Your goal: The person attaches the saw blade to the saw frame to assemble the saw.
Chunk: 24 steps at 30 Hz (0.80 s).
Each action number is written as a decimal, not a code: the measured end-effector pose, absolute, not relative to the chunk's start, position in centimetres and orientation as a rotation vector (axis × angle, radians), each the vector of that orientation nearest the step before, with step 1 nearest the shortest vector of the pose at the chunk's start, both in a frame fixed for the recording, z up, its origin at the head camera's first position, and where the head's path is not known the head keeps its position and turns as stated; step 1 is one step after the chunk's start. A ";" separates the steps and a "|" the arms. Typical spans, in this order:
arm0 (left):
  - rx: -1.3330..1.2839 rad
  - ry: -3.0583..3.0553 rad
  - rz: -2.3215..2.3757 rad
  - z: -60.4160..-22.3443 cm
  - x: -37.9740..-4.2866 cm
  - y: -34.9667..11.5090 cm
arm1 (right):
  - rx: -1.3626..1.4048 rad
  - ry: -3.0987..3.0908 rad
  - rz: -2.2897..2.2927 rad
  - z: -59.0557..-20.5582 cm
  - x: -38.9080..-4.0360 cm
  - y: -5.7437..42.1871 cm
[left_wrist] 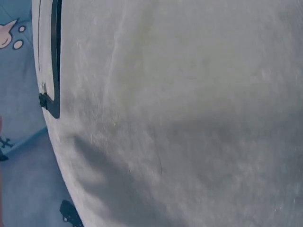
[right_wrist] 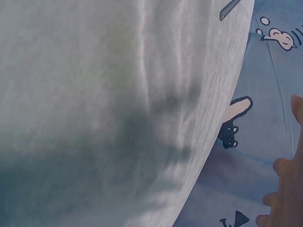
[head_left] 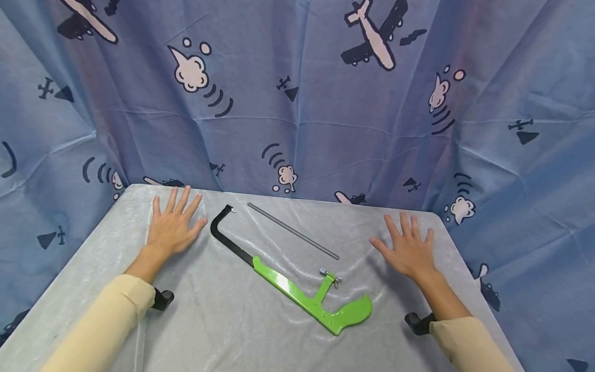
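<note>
A hacksaw frame with a bright green handle (head_left: 355, 311) and a black bent front end (head_left: 218, 231) lies on the table between my hands. Behind it, apart from the frame, rests a thin grey saw blade (head_left: 293, 231). My left hand (head_left: 173, 226), fingers spread and straight, is left of the frame's black end and holds nothing. To the right of the green handle, my right hand (head_left: 409, 249) is also spread and holds nothing. The left wrist view catches the frame's black end (left_wrist: 56, 56); the right wrist view catches the blade's tip (right_wrist: 229, 9).
A pale grey cloth covers the table (head_left: 223, 330). Close behind and on both sides hangs a blue curtain (head_left: 297, 103) printed with planes and clouds. A wing screw (head_left: 337, 280) sits on the frame's green post. Black wrist mounts (head_left: 162, 299) show at both sleeves.
</note>
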<state>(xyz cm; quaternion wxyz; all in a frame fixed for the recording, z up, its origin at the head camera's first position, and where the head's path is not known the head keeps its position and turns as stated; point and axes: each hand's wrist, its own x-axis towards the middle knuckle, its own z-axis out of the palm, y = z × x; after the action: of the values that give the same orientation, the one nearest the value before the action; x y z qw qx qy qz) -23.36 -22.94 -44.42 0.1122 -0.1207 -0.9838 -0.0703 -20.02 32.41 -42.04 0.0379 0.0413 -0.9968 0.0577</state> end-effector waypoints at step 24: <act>-0.533 -2.878 -0.180 -44.9 -23.2 -18.5 | 0.218 -3.079 0.274 -41.9 -20.4 28.6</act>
<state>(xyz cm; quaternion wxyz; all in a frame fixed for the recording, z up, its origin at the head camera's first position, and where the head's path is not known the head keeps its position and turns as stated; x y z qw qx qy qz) -23.19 -18.47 -44.92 0.1042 -0.1809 -0.9761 -0.0611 -20.41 28.55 -41.85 0.0214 0.0703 -0.9934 0.0883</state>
